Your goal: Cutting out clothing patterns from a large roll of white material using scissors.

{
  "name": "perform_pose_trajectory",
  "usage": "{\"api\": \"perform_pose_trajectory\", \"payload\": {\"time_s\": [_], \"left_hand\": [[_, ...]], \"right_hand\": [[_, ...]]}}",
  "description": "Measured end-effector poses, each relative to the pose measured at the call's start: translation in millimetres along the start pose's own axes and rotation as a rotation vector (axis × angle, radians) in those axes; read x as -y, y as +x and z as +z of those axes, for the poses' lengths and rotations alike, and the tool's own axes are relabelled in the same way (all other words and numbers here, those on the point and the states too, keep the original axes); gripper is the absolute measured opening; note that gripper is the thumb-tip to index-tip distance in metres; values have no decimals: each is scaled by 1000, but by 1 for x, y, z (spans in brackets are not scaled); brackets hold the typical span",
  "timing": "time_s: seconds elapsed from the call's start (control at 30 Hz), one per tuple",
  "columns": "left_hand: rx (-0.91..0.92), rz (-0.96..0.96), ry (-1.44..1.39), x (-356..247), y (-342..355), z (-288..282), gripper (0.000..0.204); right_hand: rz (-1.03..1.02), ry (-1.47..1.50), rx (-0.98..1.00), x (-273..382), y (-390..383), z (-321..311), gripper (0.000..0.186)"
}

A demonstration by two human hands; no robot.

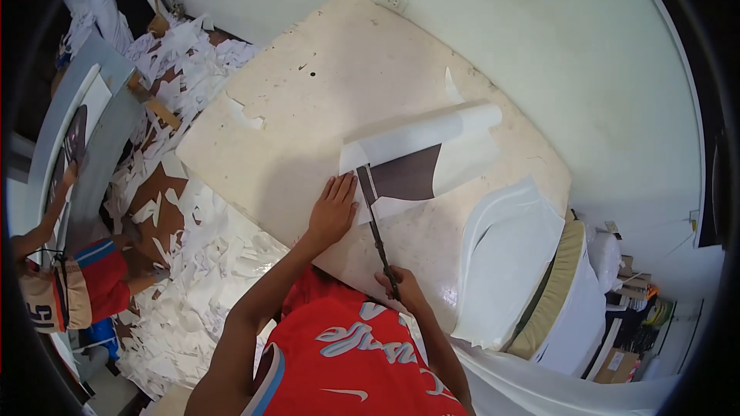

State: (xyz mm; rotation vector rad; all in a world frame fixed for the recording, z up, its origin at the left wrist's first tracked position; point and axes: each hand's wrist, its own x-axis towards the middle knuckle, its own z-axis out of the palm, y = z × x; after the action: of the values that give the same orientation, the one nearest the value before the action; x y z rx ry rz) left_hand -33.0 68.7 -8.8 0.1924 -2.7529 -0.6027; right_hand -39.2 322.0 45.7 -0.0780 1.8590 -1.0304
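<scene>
A partly rolled white sheet [470, 162] with a dark brown printed shape [406, 175] lies on the pale tabletop [370, 54]. My left hand [334, 206] rests flat at the sheet's left edge, fingers stretched out and holding nothing. Long dark scissors [378, 242] are in my right hand [403, 286], closed round the handles near the table's front edge. Their blades reach forward onto the left part of the sheet, beside the dark shape and just right of my left fingers. Whether the blades are parted, I cannot tell.
A loose white sheet [509, 254] hangs over the table's right corner. White scraps [208, 285] cover the floor on the left, where another person [85, 277] stands at a grey bench [104, 135]. A wall with an outlet [391, 0] borders the far side. Boxes [617, 366] lie lower right.
</scene>
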Motion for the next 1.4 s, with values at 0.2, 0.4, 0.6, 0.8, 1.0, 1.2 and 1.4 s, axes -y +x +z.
{"api": "perform_pose_trajectory", "payload": {"time_s": [0.2,0.4,0.6,0.8,1.0,1.2,1.4], "left_hand": [[-16,15,51,-4,4,-7,55],[257,-353,-540,17,65,-44,53],[-57,-218,-17,-5,31,-12,55],[-3,-164,141,-5,9,12,62],[31,-152,200,-5,13,12,62],[-125,-124,25,-3,9,-5,56],[356,89,-257,13,44,-30,45]], "right_hand": [[18,-62,-72,-5,2,9,37],[-43,-111,-126,-13,1,11,41],[-24,-160,-128,-16,4,11,39],[12,7,-91,-8,4,11,36],[8,2,-85,8,23,11,45],[-17,-54,-92,14,40,12,45],[-69,-46,-101,13,34,16,45]]}}
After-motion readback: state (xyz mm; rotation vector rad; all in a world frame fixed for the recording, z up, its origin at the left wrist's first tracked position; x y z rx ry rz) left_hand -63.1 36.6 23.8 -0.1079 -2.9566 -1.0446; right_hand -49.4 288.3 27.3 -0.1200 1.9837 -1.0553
